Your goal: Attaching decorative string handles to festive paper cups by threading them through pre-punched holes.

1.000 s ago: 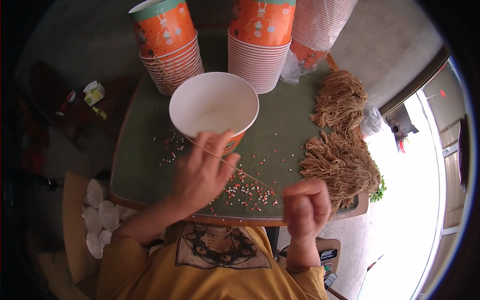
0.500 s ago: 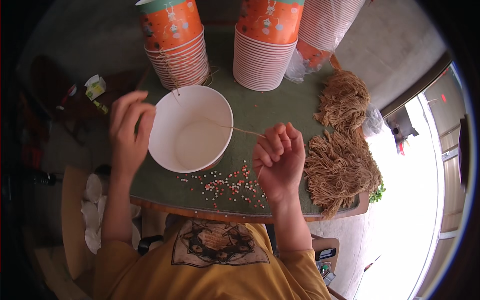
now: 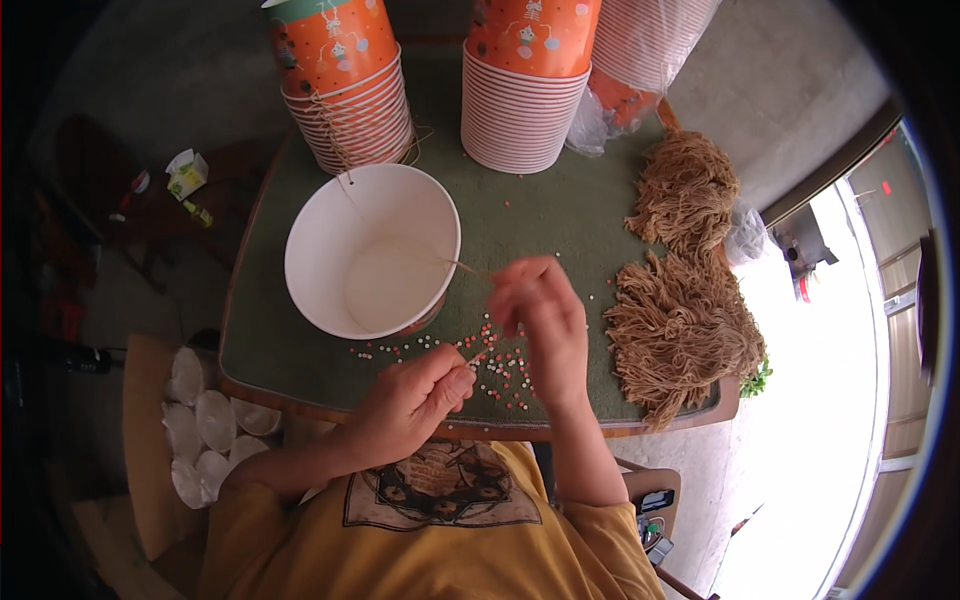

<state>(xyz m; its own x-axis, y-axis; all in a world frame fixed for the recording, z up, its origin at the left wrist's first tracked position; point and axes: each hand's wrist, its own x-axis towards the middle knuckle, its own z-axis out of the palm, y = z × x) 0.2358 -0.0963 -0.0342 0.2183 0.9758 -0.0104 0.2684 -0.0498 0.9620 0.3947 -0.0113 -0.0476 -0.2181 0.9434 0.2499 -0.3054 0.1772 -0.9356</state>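
A large paper bucket (image 3: pixel 375 255), white inside, stands on the table left of centre, its mouth tilted toward me. A thin brown twine (image 3: pixel 455 264) passes from a small hole near the bucket's far rim, across the inside and out over the right side. It runs to my right hand (image 3: pixel 545 315), whose curled, motion-blurred fingers close on it right of the bucket. In front of the bucket, my left hand (image 3: pixel 420 398) is closed, thumb pressed on the forefinger, pinching the twine's short end below my right hand.
Small white and red beads (image 3: pixel 505 375) lie scattered near the table's front edge. Two stacks of orange-printed paper buckets (image 3: pixel 525 120) rise at the back, beside a plastic-wrapped stack (image 3: pixel 655 40). Bundles of brown twine (image 3: pixel 685 330) cover the right side. A cardboard box (image 3: pixel 150 440) holds clear plastic pieces at lower left.
My left hand has come from the bucket's left side down to its front and closed on the twine's end. My right hand has shifted slightly and turned, its fingers curling downward.
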